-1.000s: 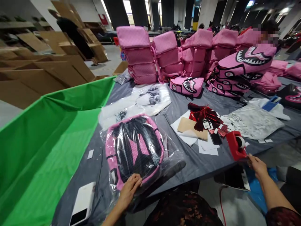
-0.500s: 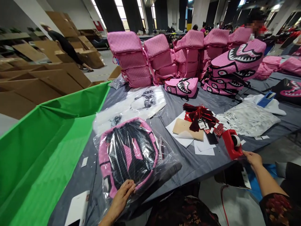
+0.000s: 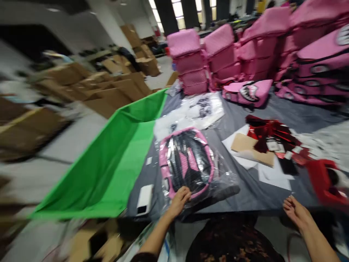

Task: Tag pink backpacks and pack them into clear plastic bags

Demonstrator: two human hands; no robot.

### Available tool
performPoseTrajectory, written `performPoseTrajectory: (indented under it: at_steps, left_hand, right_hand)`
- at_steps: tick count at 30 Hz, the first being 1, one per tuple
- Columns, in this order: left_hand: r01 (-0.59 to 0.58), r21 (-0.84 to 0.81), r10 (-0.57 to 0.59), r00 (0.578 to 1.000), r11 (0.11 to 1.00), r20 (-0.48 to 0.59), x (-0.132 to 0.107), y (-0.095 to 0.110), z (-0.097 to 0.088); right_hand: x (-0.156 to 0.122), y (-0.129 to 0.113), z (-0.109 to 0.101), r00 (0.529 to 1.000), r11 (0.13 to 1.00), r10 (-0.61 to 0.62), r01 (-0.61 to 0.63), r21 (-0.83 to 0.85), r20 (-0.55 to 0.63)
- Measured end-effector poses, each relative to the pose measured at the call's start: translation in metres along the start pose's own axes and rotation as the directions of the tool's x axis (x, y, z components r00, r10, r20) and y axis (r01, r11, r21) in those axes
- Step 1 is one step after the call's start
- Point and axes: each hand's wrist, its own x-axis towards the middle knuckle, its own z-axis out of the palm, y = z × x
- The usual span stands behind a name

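Resting our left hand, fingers loose, on the near end of the bagged pink backpack, which stretched lengthwise away from it, we had our right hand spread, empty, well apart rightward.

Dark clothes with a rusty-orange leafy print, forearms bare down to left hand and right hand.
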Motion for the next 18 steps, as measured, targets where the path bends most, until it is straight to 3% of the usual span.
performPoseTrajectory:
  at_steps: [2,3,4,5,6,8,9,10,11,12,14,18]
  left_hand:
    - [0.031,0.033,-0.031,1.000,0.999,-0.006,0.003,0.000,0.003]
    - [0.046,0.048,-0.046,0.999,0.998,-0.008,0.005,-0.004,0.004]
    - [0.063,0.060,-0.062,0.998,0.996,-0.015,0.007,-0.007,0.005]
    - [0.077,0.070,-0.076,0.997,0.995,-0.019,0.009,-0.011,0.006]
    - [0.087,0.077,-0.085,0.996,0.993,-0.021,0.010,-0.015,0.007]
    - [0.095,0.086,-0.094,0.995,0.992,-0.019,0.012,-0.018,0.010]
    - [0.095,0.088,-0.094,0.995,0.992,-0.017,0.013,-0.018,0.012]
    - [0.094,0.089,-0.093,0.996,0.992,-0.016,0.014,-0.017,0.013]
    - [0.093,0.091,-0.092,0.996,0.991,-0.016,0.015,-0.016,0.013]
    - [0.094,0.092,-0.093,0.996,0.991,-0.016,0.016,-0.014,0.013]
    - [0.097,0.095,-0.095,0.995,0.991,-0.017,0.017,-0.012,0.013]
    - [0.092,0.093,-0.091,0.996,0.991,-0.010,0.016,-0.008,0.013]
  right_hand:
    - [-0.011,-0.010,0.062,0.971,0.998,0.043,-0.033,-0.049,0.234]
    - [-0.018,-0.019,0.093,0.925,0.993,0.028,0.018,-0.117,0.379]
    - [-0.024,-0.030,0.121,0.846,0.973,-0.005,0.127,-0.192,0.534]
    - [-0.030,-0.042,0.149,0.727,0.924,-0.041,0.289,-0.252,0.685]
    - [-0.035,-0.053,0.175,0.578,0.836,-0.064,0.476,-0.273,0.813]
    - [-0.043,-0.071,0.223,0.268,0.558,-0.062,0.808,-0.189,0.961]
    - [-0.046,-0.076,0.245,0.133,0.389,-0.029,0.915,-0.111,0.991]
    - [-0.048,-0.077,0.264,0.028,0.229,0.015,0.973,-0.031,0.999]
    - [-0.050,-0.075,0.281,-0.044,0.097,0.066,0.995,0.038,0.997]
    - [-0.052,-0.071,0.295,-0.087,0.003,0.112,0.996,0.088,0.990]
    - [-0.053,-0.060,0.316,-0.114,-0.082,0.175,0.988,0.130,0.978]
    - [-0.047,-0.049,0.332,-0.061,-0.183,0.203,0.978,0.099,0.977]
